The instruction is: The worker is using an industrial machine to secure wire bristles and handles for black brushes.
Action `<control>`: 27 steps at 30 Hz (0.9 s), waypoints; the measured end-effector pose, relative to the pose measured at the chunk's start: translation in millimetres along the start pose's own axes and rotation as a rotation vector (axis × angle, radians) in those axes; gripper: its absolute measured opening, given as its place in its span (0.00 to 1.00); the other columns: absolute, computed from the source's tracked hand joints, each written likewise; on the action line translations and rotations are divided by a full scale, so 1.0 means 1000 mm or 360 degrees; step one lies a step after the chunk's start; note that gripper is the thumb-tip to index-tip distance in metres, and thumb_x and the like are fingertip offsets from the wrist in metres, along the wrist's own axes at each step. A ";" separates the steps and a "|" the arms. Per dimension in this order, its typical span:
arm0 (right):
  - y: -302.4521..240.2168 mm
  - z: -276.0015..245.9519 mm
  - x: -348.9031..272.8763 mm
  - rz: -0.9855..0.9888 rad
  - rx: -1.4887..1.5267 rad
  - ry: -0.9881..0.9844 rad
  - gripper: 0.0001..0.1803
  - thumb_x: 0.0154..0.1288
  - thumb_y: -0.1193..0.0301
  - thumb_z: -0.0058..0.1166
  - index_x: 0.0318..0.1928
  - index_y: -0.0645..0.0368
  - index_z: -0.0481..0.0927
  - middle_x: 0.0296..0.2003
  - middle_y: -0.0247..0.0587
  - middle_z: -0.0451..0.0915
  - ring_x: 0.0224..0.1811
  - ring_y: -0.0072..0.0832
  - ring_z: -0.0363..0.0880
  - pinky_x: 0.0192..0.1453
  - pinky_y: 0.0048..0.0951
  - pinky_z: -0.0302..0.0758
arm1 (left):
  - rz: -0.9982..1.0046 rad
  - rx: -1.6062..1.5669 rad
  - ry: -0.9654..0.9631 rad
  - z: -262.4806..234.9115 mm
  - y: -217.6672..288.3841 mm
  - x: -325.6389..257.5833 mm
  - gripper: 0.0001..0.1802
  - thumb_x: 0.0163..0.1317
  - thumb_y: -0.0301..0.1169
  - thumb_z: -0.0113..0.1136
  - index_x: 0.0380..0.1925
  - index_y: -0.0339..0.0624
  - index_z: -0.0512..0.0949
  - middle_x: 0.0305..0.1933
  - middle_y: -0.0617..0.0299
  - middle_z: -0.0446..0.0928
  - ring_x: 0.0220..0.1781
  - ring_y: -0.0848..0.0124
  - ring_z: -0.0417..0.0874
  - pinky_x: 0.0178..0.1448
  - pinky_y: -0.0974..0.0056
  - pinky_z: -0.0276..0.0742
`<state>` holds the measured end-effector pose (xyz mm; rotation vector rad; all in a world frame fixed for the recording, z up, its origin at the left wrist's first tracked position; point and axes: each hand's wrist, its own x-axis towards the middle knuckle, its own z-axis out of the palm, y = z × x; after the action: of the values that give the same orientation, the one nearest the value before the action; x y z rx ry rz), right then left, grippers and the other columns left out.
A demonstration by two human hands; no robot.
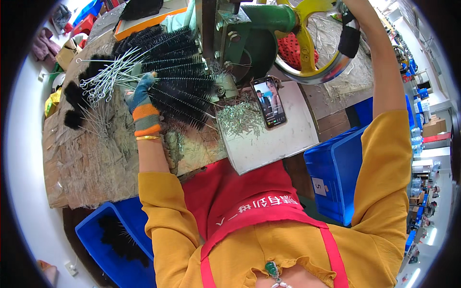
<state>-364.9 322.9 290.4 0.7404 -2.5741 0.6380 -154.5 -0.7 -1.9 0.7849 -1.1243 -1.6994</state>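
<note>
The gloved left hand (142,98) closes on a black brush (180,93) in the pile (175,57) beside the machine (235,33). The right hand (349,29) grips the yellow wheel (312,72). Judging by the many finished brushes, work is well along, yet bare wires (103,77) remain.

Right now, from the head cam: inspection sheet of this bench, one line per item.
Surface: worn bench top; white board at the front.
Job's things: black bottle brushes fanned out; looped wire blanks; wire offcuts on the board.
Clutter: phone with lit screen, propped by the green machine.
Grippers: left hand, gloved, on the brushes; right hand raised, gripping the yellow wheel.
Cables: nothing seen.
Surroundings: blue crates at both sides, one holding brushes; shelves far right.
</note>
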 end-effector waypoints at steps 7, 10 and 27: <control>0.004 0.032 -0.077 0.0283 0.0335 0.0456 0.26 0.46 0.63 0.56 0.43 0.66 0.69 0.32 0.53 0.77 0.35 0.41 0.77 0.42 0.36 0.71 | 0.0025 -0.0024 -0.0005 0.004 0.004 0.001 0.27 0.43 0.18 0.66 0.46 0.25 0.68 0.35 0.53 0.79 0.32 0.72 0.81 0.36 0.71 0.78; 0.015 0.099 -0.144 0.0182 0.1015 0.1054 0.24 0.54 0.69 0.55 0.48 0.68 0.65 0.32 0.44 0.73 0.34 0.27 0.74 0.41 0.28 0.70 | 0.0107 -0.0084 -0.0120 0.005 0.007 -0.001 0.28 0.42 0.15 0.65 0.48 0.27 0.69 0.37 0.52 0.79 0.32 0.70 0.81 0.37 0.69 0.79; 0.018 0.005 -0.020 0.0043 -0.0132 0.0265 0.19 0.46 0.66 0.52 0.35 0.70 0.75 0.22 0.48 0.76 0.23 0.30 0.75 0.29 0.30 0.71 | 0.0593 -0.0147 0.0093 0.014 0.011 0.019 0.45 0.35 0.07 0.61 0.58 0.29 0.54 0.45 0.41 0.75 0.36 0.64 0.81 0.36 0.66 0.83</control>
<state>-361.0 342.2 271.0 0.6003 -2.4456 0.5717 -170.1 -15.4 13.8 0.5254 -1.0680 -1.3960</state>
